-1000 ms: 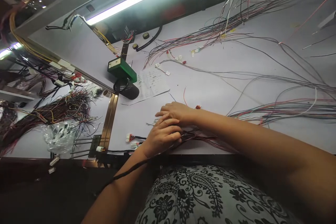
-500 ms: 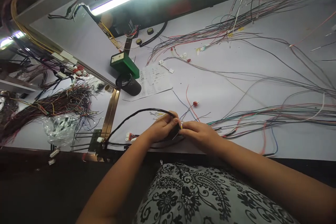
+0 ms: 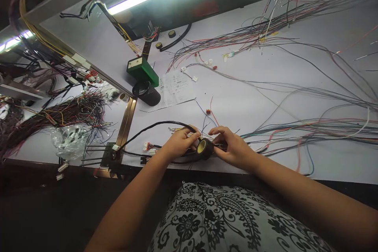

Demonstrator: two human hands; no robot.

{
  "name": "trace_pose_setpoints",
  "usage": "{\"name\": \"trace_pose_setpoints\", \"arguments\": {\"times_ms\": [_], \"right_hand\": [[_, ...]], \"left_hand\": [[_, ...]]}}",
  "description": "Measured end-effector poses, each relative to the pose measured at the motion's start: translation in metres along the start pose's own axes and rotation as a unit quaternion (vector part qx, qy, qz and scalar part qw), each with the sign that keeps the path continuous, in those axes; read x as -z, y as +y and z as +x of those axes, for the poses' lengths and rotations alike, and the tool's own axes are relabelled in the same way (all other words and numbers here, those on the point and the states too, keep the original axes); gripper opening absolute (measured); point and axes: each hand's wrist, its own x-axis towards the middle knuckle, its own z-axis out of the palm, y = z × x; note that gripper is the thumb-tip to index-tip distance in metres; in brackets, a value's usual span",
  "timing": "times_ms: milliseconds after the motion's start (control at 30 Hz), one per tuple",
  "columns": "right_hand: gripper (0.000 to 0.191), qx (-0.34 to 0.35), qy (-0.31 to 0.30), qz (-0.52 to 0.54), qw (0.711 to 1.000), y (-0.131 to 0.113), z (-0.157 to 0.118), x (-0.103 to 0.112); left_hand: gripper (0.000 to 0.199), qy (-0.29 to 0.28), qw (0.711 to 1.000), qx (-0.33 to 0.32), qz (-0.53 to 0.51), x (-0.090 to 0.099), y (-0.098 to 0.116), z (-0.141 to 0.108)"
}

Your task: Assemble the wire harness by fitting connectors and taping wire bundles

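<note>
My left hand [image 3: 182, 142] is closed on a black-wrapped wire harness [image 3: 165, 122], which loops up from the left and passes under my thumb. Against the held spot hangs a roll of black tape [image 3: 210, 149], its yellowish core facing me. Just right of the roll, my right hand [image 3: 232, 147] has its thumb and fingers apart, the thumb close to the roll's edge. Loose wires run between and behind both hands. A small red connector [image 3: 208, 111] lies beyond them. White connectors [image 3: 147, 146] on short wires rest left of my left hand.
A green box [image 3: 143, 71] and a black mesh cup [image 3: 147, 93] stand by a printed sheet [image 3: 177, 88]. Long wire bundles [image 3: 295, 130] stretch across the right side. A fixture with metal pins [image 3: 108, 155] sits at the left table edge, near a plastic bag [image 3: 68, 141].
My right hand has moved slightly right and its fingers have spread from a pinch. The tape roll has come into clear view between my hands. The red connector has shifted left.
</note>
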Motion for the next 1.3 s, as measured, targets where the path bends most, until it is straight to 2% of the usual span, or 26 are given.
{"name": "trace_pose_setpoints", "arguments": {"times_ms": [67,133,267,333,500,633,700,800,933,1067,1167,1300], "right_hand": [[0.045,0.006,-0.042,-0.032,0.999,-0.005,0.004,0.003],[0.042,0.001,-0.065,-0.069,0.996,-0.007,0.008,0.004],[0.038,-0.158,0.001,-0.043,0.987,0.000,0.014,0.005],[0.037,-0.178,-0.002,-0.057,0.982,0.004,0.016,0.007],[0.040,-0.052,-0.050,-0.168,0.983,0.001,0.018,0.022],[0.049,0.065,-0.094,-0.214,0.970,-0.019,0.015,0.027],[0.040,0.101,-0.117,-0.218,0.964,-0.027,0.014,0.022],[0.018,0.074,-0.122,-0.278,0.950,-0.030,0.016,0.011],[0.016,0.037,-0.151,-0.345,0.926,-0.029,0.025,0.005],[0.017,0.008,-0.171,-0.377,0.910,-0.027,0.032,0.005],[0.019,0.035,-0.176,-0.380,0.908,-0.016,0.032,0.001],[0.018,0.127,-0.131,-0.367,0.912,0.001,0.023,-0.005]], "left_hand": [[0.034,0.009,1.000,-0.008,-0.010,-0.002,-0.006,-0.006],[0.033,0.004,0.999,-0.023,-0.037,-0.003,-0.012,-0.011],[0.028,0.015,0.994,-0.100,-0.034,-0.003,-0.021,-0.015],[0.025,0.023,0.993,-0.114,0.014,-0.007,-0.021,-0.014],[0.020,0.067,0.987,-0.080,0.126,-0.024,-0.020,-0.010],[0.014,0.113,0.982,-0.087,0.124,-0.036,-0.023,-0.009],[0.013,0.125,0.983,-0.084,0.103,-0.040,-0.023,-0.008],[0.010,0.145,0.984,-0.078,0.063,-0.044,-0.025,-0.006],[0.007,0.142,0.986,-0.082,0.027,-0.049,-0.029,-0.005],[0.004,0.184,0.982,-0.049,0.019,-0.054,-0.032,-0.006],[0.005,0.217,0.975,-0.040,0.032,-0.055,-0.029,-0.007],[0.006,0.232,0.971,-0.031,0.050,-0.058,-0.027,-0.011]]}}
